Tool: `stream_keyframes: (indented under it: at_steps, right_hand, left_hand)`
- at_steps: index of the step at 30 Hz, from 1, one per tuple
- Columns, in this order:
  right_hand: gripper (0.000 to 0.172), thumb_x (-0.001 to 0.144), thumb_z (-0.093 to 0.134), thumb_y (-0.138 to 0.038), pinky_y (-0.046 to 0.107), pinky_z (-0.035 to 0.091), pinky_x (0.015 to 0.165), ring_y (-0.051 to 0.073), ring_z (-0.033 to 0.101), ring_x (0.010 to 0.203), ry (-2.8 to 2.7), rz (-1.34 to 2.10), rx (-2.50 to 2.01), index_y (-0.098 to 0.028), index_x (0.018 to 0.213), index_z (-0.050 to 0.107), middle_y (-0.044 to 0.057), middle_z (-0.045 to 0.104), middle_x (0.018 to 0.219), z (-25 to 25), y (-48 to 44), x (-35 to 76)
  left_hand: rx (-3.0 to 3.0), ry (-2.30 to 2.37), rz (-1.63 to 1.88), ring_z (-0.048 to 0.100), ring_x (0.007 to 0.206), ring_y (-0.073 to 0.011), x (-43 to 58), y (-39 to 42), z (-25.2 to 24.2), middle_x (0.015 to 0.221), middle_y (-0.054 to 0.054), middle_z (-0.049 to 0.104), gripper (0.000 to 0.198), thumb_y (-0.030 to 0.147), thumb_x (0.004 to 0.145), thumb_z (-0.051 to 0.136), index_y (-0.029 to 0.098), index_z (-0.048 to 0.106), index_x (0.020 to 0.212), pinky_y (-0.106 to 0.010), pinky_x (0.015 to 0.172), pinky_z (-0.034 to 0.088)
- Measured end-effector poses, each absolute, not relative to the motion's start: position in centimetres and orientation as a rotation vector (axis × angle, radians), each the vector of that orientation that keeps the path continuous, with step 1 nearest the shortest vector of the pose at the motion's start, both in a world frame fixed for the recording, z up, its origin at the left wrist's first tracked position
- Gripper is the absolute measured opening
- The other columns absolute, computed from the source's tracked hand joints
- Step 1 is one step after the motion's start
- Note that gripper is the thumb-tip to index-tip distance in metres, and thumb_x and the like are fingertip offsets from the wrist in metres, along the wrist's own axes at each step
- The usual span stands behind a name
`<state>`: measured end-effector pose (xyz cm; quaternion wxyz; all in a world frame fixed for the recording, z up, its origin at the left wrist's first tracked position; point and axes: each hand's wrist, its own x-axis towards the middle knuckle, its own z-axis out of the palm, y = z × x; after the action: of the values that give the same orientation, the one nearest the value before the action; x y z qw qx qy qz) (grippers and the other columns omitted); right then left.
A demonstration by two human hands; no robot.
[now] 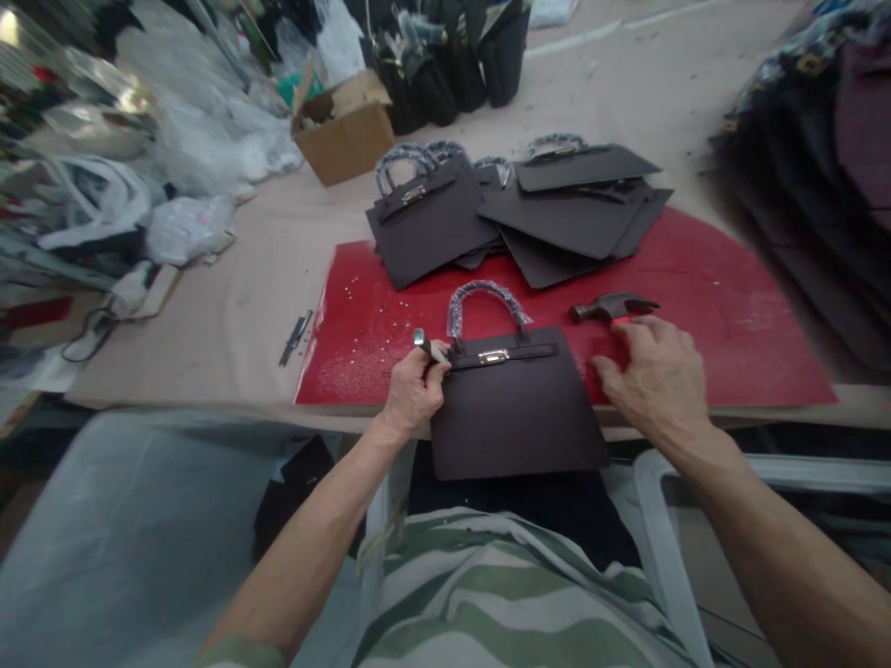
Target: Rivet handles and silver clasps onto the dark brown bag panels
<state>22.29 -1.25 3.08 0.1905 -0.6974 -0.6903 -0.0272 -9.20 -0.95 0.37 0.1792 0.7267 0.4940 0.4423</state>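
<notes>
My left hand [416,388] is closed around a short metal punch-like tool [419,341] at the upper left corner of a dark brown handbag panel [519,417]. This panel has a plastic-wrapped handle [487,292] and a strap with a metal clasp [494,356]; its lower part overhangs the table edge. To the right, my right hand [658,376] has its fingers over the red grip of a claw hammer [613,307], with the thumb held apart. Most of the hammer's grip is hidden under that hand. The hammer head is just above the red mat [738,325] or on it.
More dark bag panels [577,218] are piled behind the mat. Tiny metal bits and a thin dark tool [296,337] lie at left. Farther back are a cardboard box [344,134] and black bags [445,70]. A stack of dark pieces [800,186] stands at right.
</notes>
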Motion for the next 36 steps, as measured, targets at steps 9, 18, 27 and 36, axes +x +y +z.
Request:
stream_keyframes:
  at_steps: [9,18,27,36]
  right_hand:
    - [0.027,0.096,0.040,-0.029,0.036,0.035,0.060,0.035,0.064,0.085,-2.110,-0.051,-2.370,-0.009,0.100,0.059,0.027,0.062,0.097,4.8,-2.6,24.3]
    - [0.019,0.077,0.055,-0.038,0.028,0.036,0.047,0.015,0.048,0.045,-1.321,0.899,-2.124,-0.022,0.072,0.047,-0.001,0.051,0.051,7.1,-3.3,27.1]
    - [0.035,0.080,0.064,-0.054,0.024,0.042,0.047,0.013,0.053,0.049,-1.472,1.050,-1.420,-0.023,0.092,0.053,-0.003,0.060,0.062,18.7,-5.2,18.5]
    - [0.032,0.090,0.042,-0.048,0.027,0.025,0.049,0.014,0.041,0.046,-2.034,0.419,-1.652,-0.024,0.069,0.041,-0.003,0.044,0.053,18.6,-5.0,13.8]
  left_hand:
    - [2.011,1.450,1.165,0.070,0.093,-0.0198,-9.1,-1.0,0.5,0.102,-0.006,0.072,0.017,0.019,0.089,0.057,0.020,0.063,0.104,-0.031,0.087,0.055]
    - [1.961,1.434,1.197,0.069,0.089,-0.0213,-9.0,-1.0,-0.1,0.096,-0.006,0.072,0.014,0.020,0.089,0.055,0.020,0.061,0.102,-0.033,0.084,0.054]
    - [1.953,1.390,1.164,0.068,0.090,-0.0205,-8.9,-1.0,0.8,0.094,-0.005,0.070,0.013,0.015,0.089,0.055,0.020,0.060,0.099,-0.034,0.086,0.053]
    - [1.989,1.419,1.222,0.068,0.087,-0.0206,-8.6,-0.9,0.6,0.091,-0.006,0.071,0.011,0.013,0.087,0.058,0.020,0.063,0.095,-0.031,0.080,0.053]
